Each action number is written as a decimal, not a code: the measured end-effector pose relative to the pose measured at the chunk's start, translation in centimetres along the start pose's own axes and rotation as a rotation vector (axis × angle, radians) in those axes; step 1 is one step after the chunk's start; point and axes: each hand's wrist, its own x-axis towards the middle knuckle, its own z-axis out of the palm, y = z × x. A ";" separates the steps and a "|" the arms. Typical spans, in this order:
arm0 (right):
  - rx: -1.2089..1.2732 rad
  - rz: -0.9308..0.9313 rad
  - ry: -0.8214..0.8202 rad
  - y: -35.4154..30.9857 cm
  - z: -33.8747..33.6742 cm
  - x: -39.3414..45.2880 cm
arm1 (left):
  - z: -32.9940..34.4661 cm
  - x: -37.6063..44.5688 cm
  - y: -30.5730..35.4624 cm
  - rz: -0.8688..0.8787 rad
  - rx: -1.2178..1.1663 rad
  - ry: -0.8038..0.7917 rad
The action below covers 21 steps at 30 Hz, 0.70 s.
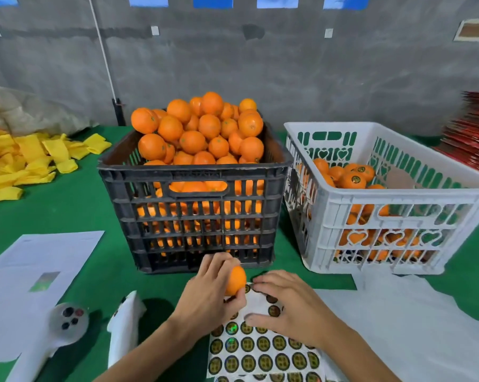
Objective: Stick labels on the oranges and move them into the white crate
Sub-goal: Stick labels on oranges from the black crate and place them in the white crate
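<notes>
Now, left hand point(208, 293) gripping round orange point(235, 280), right hand point(288, 307) flat (fingers spread) on glossy label sheet point(263, 357)

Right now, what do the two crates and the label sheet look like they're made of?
Black crate: looks like matte moulded plastic, with slotted ribbed walls. White crate: glossier plastic, with heart-shaped cut-outs. Label sheet: seemingly slick paper backing; its round stickers glint foil-like, some iridescent.

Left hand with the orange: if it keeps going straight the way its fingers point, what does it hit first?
Probably the black crate: the left hand points up and away, toward its near wall. Depth is unclear.
</notes>
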 end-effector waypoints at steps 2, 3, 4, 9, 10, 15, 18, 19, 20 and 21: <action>0.064 0.058 -0.008 0.0 0.3 0.1 | 0.7 -0.2 0.1 -0.061 -0.007 -0.022; 0.076 0.071 -0.018 -0.1 0.3 0.1 | 1.0 -0.3 0.2 -0.105 -0.029 -0.025; 0.076 0.074 -0.025 -0.2 0.3 0.2 | 1.2 -0.5 0.3 -0.156 -0.066 -0.030; 0.078 0.091 -0.015 -0.5 -0.2 0.0 | 0.8 -1.0 0.7 -0.225 -0.264 -0.023; 0.076 0.102 -0.004 -0.5 -0.4 0.0 | 0.6 -1.2 0.8 -0.222 -0.302 -0.021; 0.086 0.108 -0.011 -0.8 -0.4 0.2 | 0.4 -1.5 1.2 -0.213 -0.459 -0.005; 0.118 0.106 -0.035 -0.9 0.0 0.2 | 0.3 -1.6 1.3 -0.191 -0.518 0.000; 0.117 0.106 -0.034 -0.9 0.0 0.2 | 0.1 -1.7 1.4 -0.190 -0.528 0.004; 0.124 0.108 -0.028 -0.9 0.0 0.3 | 0.0 -1.7 1.5 -0.196 -0.543 0.010; 0.148 0.116 -0.014 -0.9 0.0 0.3 | -0.1 -1.7 1.5 -0.201 -0.560 0.016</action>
